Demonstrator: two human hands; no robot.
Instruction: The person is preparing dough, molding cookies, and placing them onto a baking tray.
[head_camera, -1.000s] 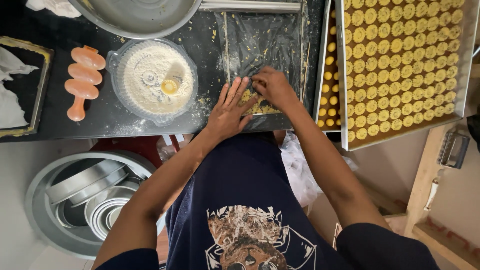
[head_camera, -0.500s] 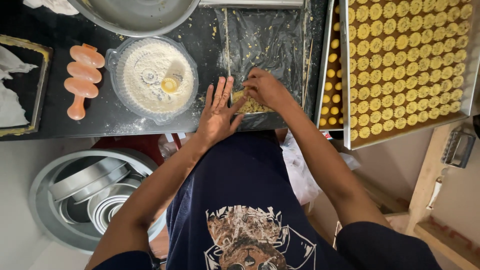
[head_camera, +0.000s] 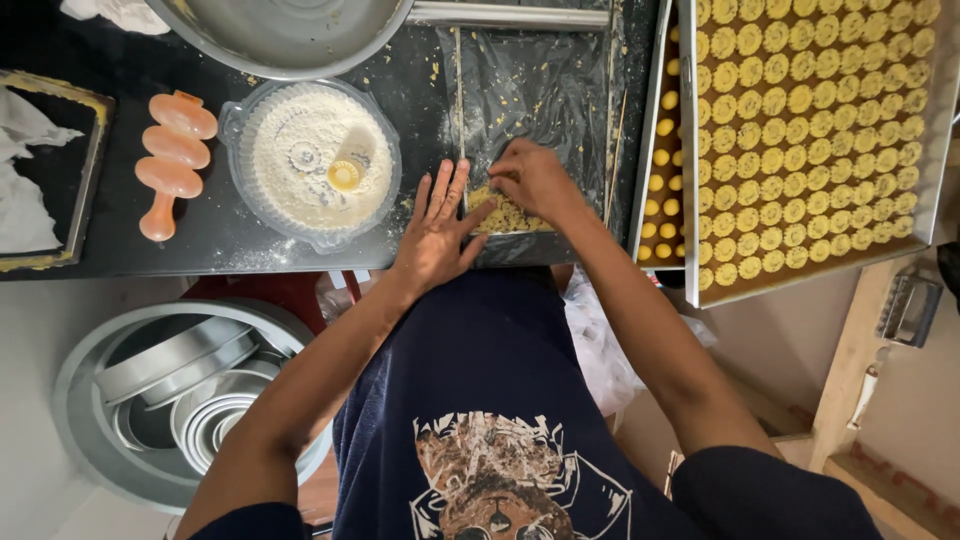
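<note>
My left hand (head_camera: 437, 237) lies flat and open, pinning the plastic sheet (head_camera: 530, 90) to the table (head_camera: 230, 250). My right hand (head_camera: 535, 180), fingers curled, gathers dough scraps (head_camera: 505, 217) at its six o'clock; next comes pressing them together, gently.

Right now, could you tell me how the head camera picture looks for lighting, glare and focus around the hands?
In the head view, light is soft and even; the left hand and right hand are sharp, no motion blur. The plastic sheet shows faint sheen, and the metal bowl a dull reflection. The dark table swallows detail. Wide-angle distortion bends the cookie tray edges.
</note>
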